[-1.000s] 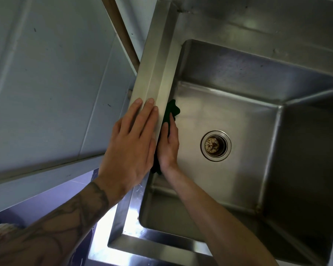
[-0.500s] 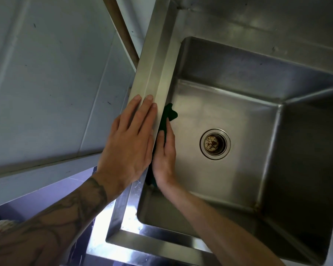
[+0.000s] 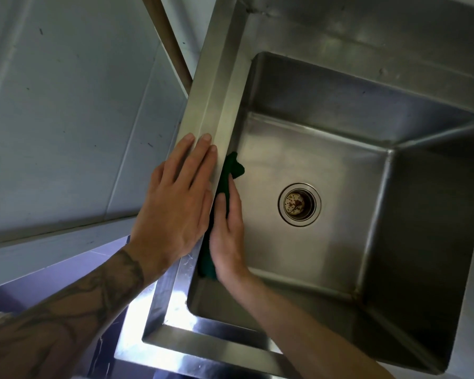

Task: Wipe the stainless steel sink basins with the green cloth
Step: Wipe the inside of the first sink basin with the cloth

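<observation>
The green cloth (image 3: 231, 167) is inside the sink (image 3: 340, 105), flat against the left side wall, just under the rim (image 3: 216, 86). The right hand (image 3: 229, 236) presses it there. Its grip is not pinching: the fingers are straight and close together on the cloth. One bit of cloth sticks out past the fingertips and another bit shows near the wrist. The left hand (image 3: 175, 209) lies flat on top of the rim, right beside the other hand, fingers straight and together, holding nothing. The round drain (image 3: 299, 204) sits in the sink bottom, apart from the cloth, with brown spots on it. A pale wall panel (image 3: 66, 105) is left of the sink.
</observation>
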Available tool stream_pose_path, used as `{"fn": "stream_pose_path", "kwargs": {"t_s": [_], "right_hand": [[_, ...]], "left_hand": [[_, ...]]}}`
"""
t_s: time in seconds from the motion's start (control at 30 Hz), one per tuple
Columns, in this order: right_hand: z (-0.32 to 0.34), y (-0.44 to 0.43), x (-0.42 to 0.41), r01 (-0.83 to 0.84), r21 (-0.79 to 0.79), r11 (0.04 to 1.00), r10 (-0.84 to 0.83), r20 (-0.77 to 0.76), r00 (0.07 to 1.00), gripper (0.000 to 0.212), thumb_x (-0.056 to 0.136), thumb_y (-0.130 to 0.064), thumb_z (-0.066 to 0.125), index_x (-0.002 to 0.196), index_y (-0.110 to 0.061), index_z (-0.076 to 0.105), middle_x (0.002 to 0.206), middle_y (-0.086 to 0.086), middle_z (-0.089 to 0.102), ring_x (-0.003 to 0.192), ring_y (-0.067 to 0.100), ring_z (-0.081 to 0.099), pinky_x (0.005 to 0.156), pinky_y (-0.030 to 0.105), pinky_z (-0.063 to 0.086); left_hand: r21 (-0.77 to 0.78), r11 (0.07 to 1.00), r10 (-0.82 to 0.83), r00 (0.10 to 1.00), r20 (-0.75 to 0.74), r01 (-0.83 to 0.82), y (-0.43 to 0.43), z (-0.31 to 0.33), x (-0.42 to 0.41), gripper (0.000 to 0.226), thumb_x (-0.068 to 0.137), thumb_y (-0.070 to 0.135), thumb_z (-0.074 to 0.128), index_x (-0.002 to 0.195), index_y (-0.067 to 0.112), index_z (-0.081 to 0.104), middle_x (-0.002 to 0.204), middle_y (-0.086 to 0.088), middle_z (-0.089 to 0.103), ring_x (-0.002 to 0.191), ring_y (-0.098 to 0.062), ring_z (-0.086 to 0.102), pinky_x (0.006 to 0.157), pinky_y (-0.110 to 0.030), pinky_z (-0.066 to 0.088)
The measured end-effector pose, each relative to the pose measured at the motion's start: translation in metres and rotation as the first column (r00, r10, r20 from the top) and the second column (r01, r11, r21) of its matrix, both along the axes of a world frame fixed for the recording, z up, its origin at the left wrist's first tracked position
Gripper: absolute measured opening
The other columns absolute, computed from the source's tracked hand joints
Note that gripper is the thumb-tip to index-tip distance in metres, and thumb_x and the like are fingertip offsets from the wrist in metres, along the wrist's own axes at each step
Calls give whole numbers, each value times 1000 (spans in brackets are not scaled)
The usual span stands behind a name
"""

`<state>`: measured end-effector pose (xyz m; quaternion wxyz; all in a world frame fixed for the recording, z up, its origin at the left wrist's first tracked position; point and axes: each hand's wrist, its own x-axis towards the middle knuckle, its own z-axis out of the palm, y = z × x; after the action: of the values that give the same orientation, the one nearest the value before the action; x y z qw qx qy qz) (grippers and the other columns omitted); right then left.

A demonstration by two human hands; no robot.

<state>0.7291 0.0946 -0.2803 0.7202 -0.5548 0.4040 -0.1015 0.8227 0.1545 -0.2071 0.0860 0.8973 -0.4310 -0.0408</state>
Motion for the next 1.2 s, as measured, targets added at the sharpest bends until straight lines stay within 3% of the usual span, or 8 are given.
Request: {"fn": "stream_pose_path", "kwargs": {"t_s": [0.1,0.27,0.53,0.7,0.77,0.93,1.07,1.2], "right_hand": [[3,11,-15,-46,-37,998,50,119,992,49,113,-42,38,161,-39,33,162,-15,41,152,14,38,123,46,33],[-26,-14,15,-55,-29,998,50,-143,988,48,114,-18,36,162,-21,33,163,-3,41,150,10,38,126,42,32],[29,12,-38,-221,103,970,227,-49,973,52,109,-47,34,160,-47,27,161,-32,36,147,-10,34,121,16,31],[13,3,-18,-194,61,979,201,-138,970,49,115,-17,31,164,-22,26,164,-6,39,149,7,39,126,38,32],[7,0,-17,-209,84,974,221,-168,961,50,115,-15,32,164,-20,26,166,0,37,150,12,38,126,39,31],[18,-3,-56,-410,51,911,413,-92,906,51,112,-31,35,163,-32,27,157,-27,38,140,-16,39,116,13,32],[10,-10,-68,-539,-48,841,537,-36,843,52,113,-20,36,164,-18,24,165,-7,38,151,4,37,124,28,32],[-8,-10,-62,-602,-11,798,594,-148,791,52,112,-4,37,162,-12,26,161,6,43,148,17,43,125,41,34]], "left_hand": [[7,1000,3,1000,5,-3,0,-1,0,59,115,32,17,161,-1,35,171,-19,30,160,-39,24,116,-58,43],[8,1000,12,1000,17,-12,-1,1,-2,57,113,29,23,161,0,35,171,-18,31,160,-37,26,113,-56,46],[64,998,0,1000,-5,1,1,2,-2,67,114,40,3,164,2,27,174,-17,23,162,-38,21,114,-58,44],[60,998,7,1000,13,-7,3,-1,-2,59,114,32,17,165,4,26,175,-14,21,162,-35,19,115,-57,43],[39,999,15,1000,-3,-15,3,-1,-3,57,113,29,25,164,4,30,174,-14,24,162,-35,21,116,-57,42],[14,998,60,998,22,-60,6,6,-13,52,111,25,38,158,3,43,170,-15,35,158,-37,31,122,-58,35],[-1,981,193,981,-9,-193,30,10,-72,54,112,27,33,161,7,41,171,-12,35,159,-34,29,126,-59,28],[-10,926,376,925,-53,-377,54,13,-149,54,112,28,34,162,8,39,173,-8,31,162,-28,23,130,-57,22]]}}
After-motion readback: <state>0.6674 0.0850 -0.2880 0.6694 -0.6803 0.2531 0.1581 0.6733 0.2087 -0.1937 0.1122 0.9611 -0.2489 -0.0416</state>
